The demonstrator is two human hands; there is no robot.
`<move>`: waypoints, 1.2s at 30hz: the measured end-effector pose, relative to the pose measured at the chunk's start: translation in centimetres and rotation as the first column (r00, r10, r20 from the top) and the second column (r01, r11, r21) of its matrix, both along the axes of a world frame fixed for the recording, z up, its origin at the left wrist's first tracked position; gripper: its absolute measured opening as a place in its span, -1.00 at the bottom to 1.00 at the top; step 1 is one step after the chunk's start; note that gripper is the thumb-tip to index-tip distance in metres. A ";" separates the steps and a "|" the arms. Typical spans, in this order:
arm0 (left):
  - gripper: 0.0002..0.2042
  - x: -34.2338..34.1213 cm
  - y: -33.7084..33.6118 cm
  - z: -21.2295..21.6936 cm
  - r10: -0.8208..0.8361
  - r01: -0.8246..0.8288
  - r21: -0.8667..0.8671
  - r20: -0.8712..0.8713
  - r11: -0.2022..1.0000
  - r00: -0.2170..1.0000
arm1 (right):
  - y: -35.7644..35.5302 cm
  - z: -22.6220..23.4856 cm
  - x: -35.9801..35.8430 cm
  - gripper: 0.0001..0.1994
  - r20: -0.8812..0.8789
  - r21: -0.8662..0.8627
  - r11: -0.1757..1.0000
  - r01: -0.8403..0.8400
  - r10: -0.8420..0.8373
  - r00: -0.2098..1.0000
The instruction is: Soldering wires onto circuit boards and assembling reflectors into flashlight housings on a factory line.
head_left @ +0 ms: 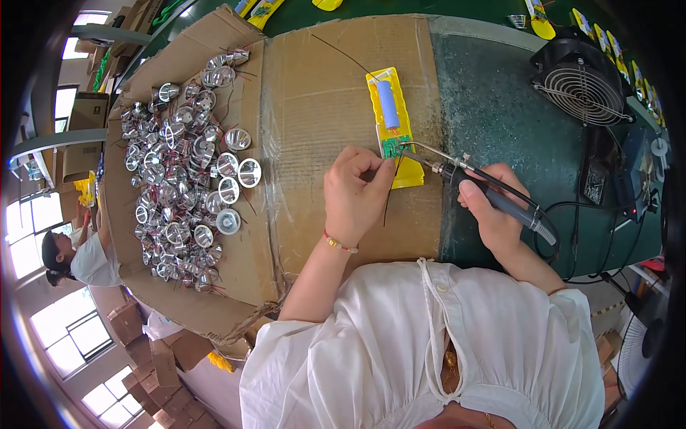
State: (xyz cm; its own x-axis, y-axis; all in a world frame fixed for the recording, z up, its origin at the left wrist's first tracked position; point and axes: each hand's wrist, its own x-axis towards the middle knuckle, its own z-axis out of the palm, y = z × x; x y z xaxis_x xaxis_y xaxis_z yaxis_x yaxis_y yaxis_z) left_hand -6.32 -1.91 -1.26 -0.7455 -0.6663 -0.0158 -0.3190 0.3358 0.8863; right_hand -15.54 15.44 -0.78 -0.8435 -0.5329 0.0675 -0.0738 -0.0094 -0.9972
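The right hand (496,207) has its grip closed around the handle of a soldering iron (493,194), thumb on top and fingers wrapped below. The iron's metal tip reaches left onto a small green circuit board (391,147). That board sits inside a long yellow plastic case (400,175), which lies flat on a sheet of brown cardboard (321,93) covering the table (500,107). A blue cylindrical battery (388,104) rests in the upper part of the case, above the board.

The left hand (355,194) is just beside the case, on its left edge. Its fingers are curled and its grip is pinched shut on a thin dark wire (389,196) held at the board, close to the iron's tip. So the case lies between the 2 hands, touching the left one, with the right one set a little apart at the far end of the iron.

A red and gold bracelet (339,244) circles the left wrist. To the left, a heap of shiny silver reflector cups (182,164) with thin wires lies on the cardboard. A black fan (580,84) stands at the upper right of the table, and the iron's black cable (572,236) loops off to the right.
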 end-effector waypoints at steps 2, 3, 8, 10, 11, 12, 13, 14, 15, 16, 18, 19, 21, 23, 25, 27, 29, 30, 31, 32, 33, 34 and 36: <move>-0.89 0.0 -0.1 0.1 -0.007 0.007 0.013 0.000 1.000 1.000 | -0.2 0.1 0.0 -0.87 0.041 -0.006 1.000 0.004 -0.004 0.999; -0.89 0.0 -0.2 0.1 -0.014 0.014 0.026 -0.001 1.000 1.000 | -0.3 0.0 0.0 -0.87 0.040 -0.006 1.000 0.003 -0.003 0.999; -0.89 0.0 -0.2 0.0 -0.009 0.008 0.127 0.013 0.992 1.000 | -0.1 0.1 -0.3 -0.87 0.043 0.055 0.998 -0.020 0.018 0.999; -0.89 0.0 -0.2 0.0 -0.009 0.008 0.127 0.010 0.992 1.000 | 0.0 0.2 -0.2 -0.87 0.049 0.051 0.998 -0.023 0.020 0.999; -0.90 0.0 -0.3 -0.1 -0.008 0.007 0.123 0.011 0.992 1.000 | 0.0 0.3 -0.1 -0.87 0.054 0.046 0.999 -0.025 0.022 0.998; -0.90 0.0 -0.3 -0.1 -0.008 0.007 0.118 0.012 0.993 1.000 | 0.1 0.4 0.0 -0.87 0.053 0.046 0.999 -0.025 0.022 0.998; -0.90 0.0 -0.2 -0.1 -0.008 0.006 0.119 0.011 0.993 1.000 | 0.3 0.4 0.0 -0.86 0.039 0.034 0.999 0.016 -0.017 0.999; -0.90 -0.1 -0.2 0.1 -0.007 0.005 0.121 0.016 0.993 1.000 | 0.5 0.4 0.0 -0.86 0.025 0.021 0.998 0.056 -0.057 0.998; -0.90 -0.2 -0.2 0.2 -0.006 0.003 0.122 0.020 0.992 1.000 | 1.0 0.3 -0.2 -0.85 0.007 0.021 0.997 0.073 -0.073 0.997; -0.90 -0.1 -0.2 0.2 -0.005 0.003 0.121 0.020 0.993 1.000 | 1.3 0.4 -0.4 -0.85 0.002 0.007 0.997 0.079 -0.079 0.997; -0.90 -0.1 -0.3 0.3 -0.011 0.008 0.111 0.027 0.994 1.000 | 1.9 0.4 -0.6 -0.84 0.019 -0.022 0.997 0.080 -0.080 0.997; -0.90 0.0 -0.3 0.2 -0.009 0.006 0.107 0.027 0.994 1.000 | 2.2 0.2 -0.7 -0.84 0.020 -0.026 0.997 0.078 -0.078 0.997; -0.91 0.1 -0.5 0.1 -0.008 0.003 0.100 0.054 0.995 0.999 | 2.4 -0.3 -0.8 -0.84 0.062 -0.050 0.993 0.107 -0.103 0.993; -0.90 0.1 -0.5 0.0 -0.020 0.016 0.080 0.054 0.997 0.998 | 2.8 -0.5 -0.8 -0.84 0.076 -0.040 0.991 0.126 -0.123 0.990; -0.88 0.0 -0.6 0.3 -0.032 0.030 0.054 0.055 0.998 0.998 | 3.2 -0.9 -1.0 -0.84 0.092 -0.034 0.989 0.145 -0.141 0.986; -0.86 0.1 -0.4 1.1 0.102 -0.084 0.426 -0.020 0.901 0.995 | 3.8 -1.4 -1.3 -0.84 0.062 0.004 0.989 0.150 -0.150 0.987; -0.85 0.2 -1.0 2.0 0.072 -0.083 0.358 0.042 0.930 0.996 | 4.2 -1.4 -1.6 -0.85 0.056 -0.003 0.984 0.177 -0.177 0.983; -0.85 0.3 -1.3 1.3 0.012 -0.047 0.289 0.123 0.956 0.992 | 4.5 -1.4 -1.8 -0.85 0.051 -0.004 0.981 0.194 -0.193 0.980; -0.84 0.1 -1.2 1.1 -0.136 0.120 0.089 0.192 0.989 0.972 | 4.5 -1.6 -2.0 -0.85 0.051 -0.012 0.979 0.201 -0.200 0.978; -0.84 -0.5 -1.4 1.1 -0.144 0.131 0.081 0.190 0.988 0.971 | 4.5 -1.7 -2.1 -0.85 0.078 -0.001 0.979 0.202 -0.201 0.976; -0.84 -1.6 -1.7 1.4 -0.191 0.186 0.044 0.259 0.982 0.947 | 4.6 -1.9 -2.3 -0.85 0.104 0.011 0.979 0.205 -0.205 0.973; -0.83 -3.3 -1.8 2.1 -0.237 0.246 0.015 0.326 0.969 0.915 | 4.5 -1.9 -2.4 -0.86 0.133 0.017 0.975 0.222 -0.223 0.966; -0.82 -8.2 -2.3 4.0 -0.307 0.377 -0.140 0.362 0.915 0.880 | 5.0 -2.2 -2.7 -0.86 0.107 0.073 0.971 0.226 -0.233 0.967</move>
